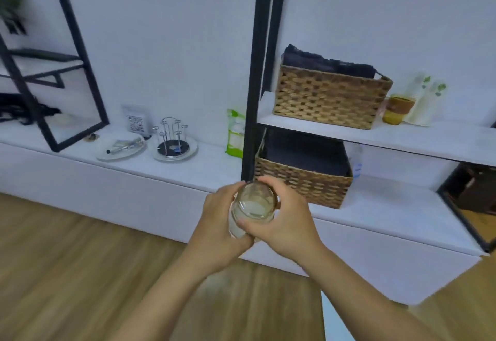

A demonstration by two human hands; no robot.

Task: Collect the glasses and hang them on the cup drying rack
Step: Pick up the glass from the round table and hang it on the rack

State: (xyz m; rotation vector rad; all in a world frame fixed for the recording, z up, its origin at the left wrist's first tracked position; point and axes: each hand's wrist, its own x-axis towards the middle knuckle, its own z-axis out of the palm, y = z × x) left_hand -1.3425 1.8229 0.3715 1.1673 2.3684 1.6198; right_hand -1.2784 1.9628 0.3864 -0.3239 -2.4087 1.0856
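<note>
A clear drinking glass [253,206] is cradled in front of the person's body, its open mouth tipped up toward the viewer, above the edge of a low white bench [188,171]. Both hands are clamped on it: the left hand [220,222] wraps the side and base from below, fingers curled close, while the right hand [281,214] closes over the far side, thumb pressed across the near wall. The two-handed hold looks meant to steady or turn the glass, probably so it can go mouth-down onto a peg.

The cup drying rack [175,139], a wire stand with looped prongs on a round tray, stands well apart to the left on the bench, its pegs bare. Just beside it lies a white plate [120,150] carrying some blurred items. To the right, two woven baskets [330,99] sit on the black-framed shelving, and an amber glass [397,108] stands near the upper one, seemingly yet to be collected.
</note>
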